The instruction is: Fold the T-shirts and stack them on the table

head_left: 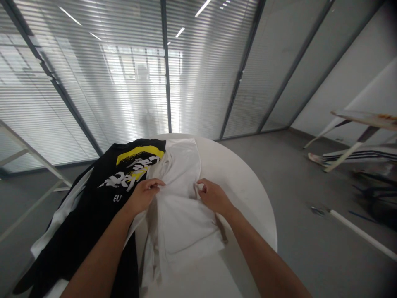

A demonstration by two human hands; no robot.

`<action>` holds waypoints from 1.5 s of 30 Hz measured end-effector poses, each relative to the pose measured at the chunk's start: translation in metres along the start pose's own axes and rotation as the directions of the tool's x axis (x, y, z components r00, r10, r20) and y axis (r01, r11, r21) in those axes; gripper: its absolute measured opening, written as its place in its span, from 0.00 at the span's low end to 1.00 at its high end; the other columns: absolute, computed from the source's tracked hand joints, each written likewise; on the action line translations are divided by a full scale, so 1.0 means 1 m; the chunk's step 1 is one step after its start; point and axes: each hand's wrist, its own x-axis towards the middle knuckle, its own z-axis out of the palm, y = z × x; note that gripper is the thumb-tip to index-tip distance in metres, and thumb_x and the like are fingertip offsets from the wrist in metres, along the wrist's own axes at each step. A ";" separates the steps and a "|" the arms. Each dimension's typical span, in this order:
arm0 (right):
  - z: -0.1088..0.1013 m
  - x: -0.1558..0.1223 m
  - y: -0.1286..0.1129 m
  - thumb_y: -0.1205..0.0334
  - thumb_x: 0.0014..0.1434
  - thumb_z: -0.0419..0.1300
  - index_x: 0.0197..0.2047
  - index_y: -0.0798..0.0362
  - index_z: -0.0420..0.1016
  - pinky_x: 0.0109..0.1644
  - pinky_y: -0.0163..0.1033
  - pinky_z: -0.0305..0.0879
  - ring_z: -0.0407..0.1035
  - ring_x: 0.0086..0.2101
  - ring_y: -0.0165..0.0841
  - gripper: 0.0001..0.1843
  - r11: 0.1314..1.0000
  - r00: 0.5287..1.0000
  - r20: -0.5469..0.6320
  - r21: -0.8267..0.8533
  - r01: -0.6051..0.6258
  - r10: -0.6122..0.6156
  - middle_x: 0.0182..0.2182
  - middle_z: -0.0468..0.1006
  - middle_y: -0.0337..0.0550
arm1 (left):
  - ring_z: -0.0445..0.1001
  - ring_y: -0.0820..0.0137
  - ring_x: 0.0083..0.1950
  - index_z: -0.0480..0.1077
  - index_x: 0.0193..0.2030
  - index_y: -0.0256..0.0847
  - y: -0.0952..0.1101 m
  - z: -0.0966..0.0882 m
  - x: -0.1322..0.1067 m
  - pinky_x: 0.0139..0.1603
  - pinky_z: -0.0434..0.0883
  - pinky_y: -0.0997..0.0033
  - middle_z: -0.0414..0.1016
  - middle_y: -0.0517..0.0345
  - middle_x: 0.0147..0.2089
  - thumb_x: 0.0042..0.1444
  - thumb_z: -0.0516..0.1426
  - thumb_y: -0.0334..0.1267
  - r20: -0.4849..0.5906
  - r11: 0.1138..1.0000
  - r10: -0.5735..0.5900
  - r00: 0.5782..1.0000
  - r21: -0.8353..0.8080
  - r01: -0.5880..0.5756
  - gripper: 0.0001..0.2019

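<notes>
Bare forearms (pixel 104 248), left hand (pixel 143 196), right hand (pixel 216 197) in pinch grip on white garment (pixel 182 165), long axis toward blinds (pixel 201 91).

- The cloth (pixel 182 223) lay on the table (pixel 248 182), in front of the person.
- The shirt (pixel 93 215) lay left of the cloth, partly on the table, right up against it.
- The left hand (pixel 144 195) was at the cloth's left side, the right hand (pixel 215 196) at its right edge.
- Behind the table stood the blinds (pixel 201 87).
- A frame (pixel 37 154) stood to the left, a desk (pixel 366 119) well apart to the right.
</notes>
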 end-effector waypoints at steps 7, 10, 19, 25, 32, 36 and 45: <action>-0.007 -0.007 -0.004 0.55 0.61 0.54 0.52 0.45 0.73 0.41 0.37 0.61 0.74 0.40 0.37 0.17 0.998 0.996 0.086 -0.052 -0.024 0.029 0.37 0.81 0.43 | 0.74 0.63 0.46 0.76 0.44 0.47 0.007 0.007 -0.007 0.58 0.60 0.57 0.78 0.58 0.37 0.49 0.49 0.29 0.146 0.840 -0.054 0.988 0.541 -0.034 0.21; -0.009 -0.008 -0.007 0.54 0.60 0.55 0.52 0.45 0.74 0.41 0.36 0.62 0.74 0.39 0.36 0.17 0.999 0.993 0.113 -0.033 -0.014 0.018 0.37 0.82 0.42 | 0.73 0.59 0.49 0.76 0.46 0.47 0.009 0.009 -0.008 0.56 0.62 0.53 0.77 0.54 0.42 0.50 0.49 0.30 0.095 0.780 -0.041 0.995 0.625 -0.027 0.20; 0.000 -0.001 -0.006 0.49 0.66 0.48 0.60 0.43 0.67 0.45 0.41 0.61 0.72 0.43 0.40 0.22 0.973 0.999 -0.030 -0.231 -0.023 0.016 0.42 0.79 0.46 | 0.59 0.57 0.66 0.62 0.65 0.45 -0.001 0.041 -0.011 0.64 0.59 0.52 0.60 0.48 0.67 0.64 0.46 0.42 0.089 0.758 0.219 0.972 0.611 -0.227 0.23; 0.002 -0.002 -0.002 0.48 0.65 0.51 0.60 0.40 0.69 0.52 0.46 0.55 0.62 0.50 0.43 0.23 0.949 0.995 -0.032 -0.302 0.085 -0.099 0.51 0.71 0.50 | 0.55 0.53 0.69 0.60 0.66 0.49 -0.009 0.046 -0.010 0.67 0.46 0.39 0.57 0.47 0.70 0.64 0.46 0.50 0.125 0.762 0.130 0.984 0.622 -0.180 0.25; 0.017 0.005 -0.003 0.48 0.65 0.50 0.62 0.40 0.67 0.58 0.54 0.45 0.56 0.56 0.47 0.24 0.945 0.986 -0.164 -0.325 -0.035 -0.020 0.56 0.67 0.51 | 0.53 0.51 0.70 0.59 0.67 0.45 -0.012 0.044 0.002 0.66 0.46 0.35 0.55 0.43 0.70 0.65 0.46 0.46 0.052 0.739 0.101 0.994 0.665 -0.110 0.25; 0.016 0.007 -0.006 0.52 0.64 0.51 0.59 0.43 0.69 0.57 0.54 0.48 0.58 0.55 0.47 0.22 0.940 0.978 -0.209 -0.337 -0.053 -0.019 0.55 0.68 0.52 | 0.58 0.52 0.66 0.65 0.62 0.45 0.003 0.049 -0.008 0.66 0.50 0.41 0.61 0.43 0.65 0.62 0.50 0.43 0.075 0.711 0.220 0.973 0.670 -0.213 0.22; -0.011 -0.002 0.001 0.56 0.59 0.56 0.50 0.49 0.73 0.39 0.36 0.59 0.72 0.37 0.36 0.17 0.992 0.998 0.044 -0.124 -0.032 0.038 0.37 0.80 0.45 | 0.71 0.63 0.43 0.70 0.37 0.43 0.060 0.046 -0.043 0.50 0.64 0.62 0.72 0.55 0.40 0.53 0.59 0.54 0.444 0.800 0.273 0.853 0.387 -0.458 0.16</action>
